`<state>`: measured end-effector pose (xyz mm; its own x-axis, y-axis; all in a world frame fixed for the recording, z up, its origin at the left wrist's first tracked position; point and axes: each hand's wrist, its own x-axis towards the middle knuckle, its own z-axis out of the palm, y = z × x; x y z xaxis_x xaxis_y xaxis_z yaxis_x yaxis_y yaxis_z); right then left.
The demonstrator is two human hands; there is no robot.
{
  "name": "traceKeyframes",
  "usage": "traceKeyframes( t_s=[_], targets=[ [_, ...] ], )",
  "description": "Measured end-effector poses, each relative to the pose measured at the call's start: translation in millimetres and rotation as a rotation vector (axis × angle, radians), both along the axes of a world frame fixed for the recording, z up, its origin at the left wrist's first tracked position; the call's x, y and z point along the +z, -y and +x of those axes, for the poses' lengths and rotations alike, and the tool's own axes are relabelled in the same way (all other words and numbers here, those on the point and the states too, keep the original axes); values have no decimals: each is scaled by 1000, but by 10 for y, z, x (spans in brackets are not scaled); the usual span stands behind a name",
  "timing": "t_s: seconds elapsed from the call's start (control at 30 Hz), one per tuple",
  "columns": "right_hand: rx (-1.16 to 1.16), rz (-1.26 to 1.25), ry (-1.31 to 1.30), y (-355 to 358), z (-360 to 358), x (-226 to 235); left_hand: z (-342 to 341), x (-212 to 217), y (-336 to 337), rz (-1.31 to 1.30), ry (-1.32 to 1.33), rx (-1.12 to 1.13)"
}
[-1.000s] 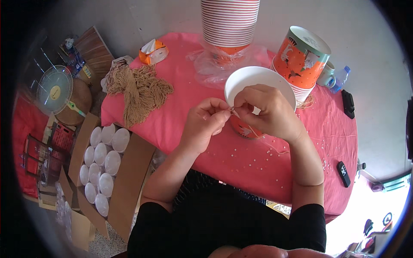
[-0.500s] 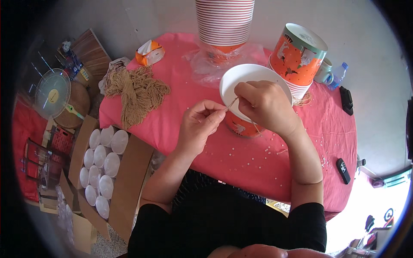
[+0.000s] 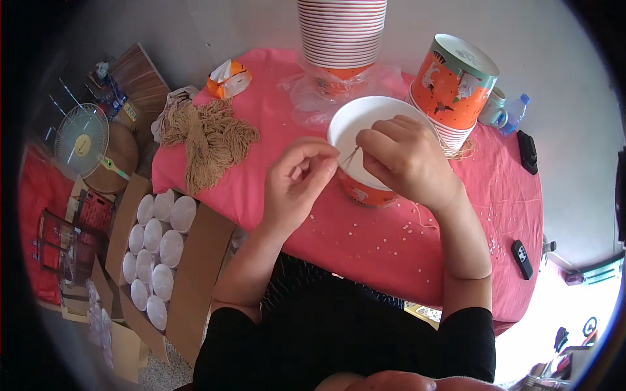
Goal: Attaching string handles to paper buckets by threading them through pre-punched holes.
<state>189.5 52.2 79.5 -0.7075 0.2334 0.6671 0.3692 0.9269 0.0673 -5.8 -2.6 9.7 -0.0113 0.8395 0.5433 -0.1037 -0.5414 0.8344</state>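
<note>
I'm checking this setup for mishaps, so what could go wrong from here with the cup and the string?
1. The right hand and left hand pinch a thin string at the paper cup; a hard tug might tear the rim or snap it.
2. The tall cup stack stands right behind the hands; a bump may topple it.
3. Small bits scattered on the pink tablecloth could roll off.
</note>
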Motion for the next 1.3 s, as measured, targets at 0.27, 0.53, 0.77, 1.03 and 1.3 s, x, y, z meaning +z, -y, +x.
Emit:
traceKeyframes(
  t_s=[0.27, 0.53, 0.77, 1.03, 1.3],
  targets=[
    [90, -5, -90, 74, -60, 1, 74, 40, -105, 86, -200, 158],
    [26, 102, -38, 101, -9, 86, 11, 38, -85, 58, -175, 148],
    [-55, 302, -131, 95, 183, 220, -9, -67, -107, 115, -260, 213],
    [-123, 272, -245, 147, 193, 264, -17, -6, -132, 239, -439, 232],
    [-150, 151, -303, 73, 221, 218, -33, -220, -8, 155, -234, 322]
  ],
)
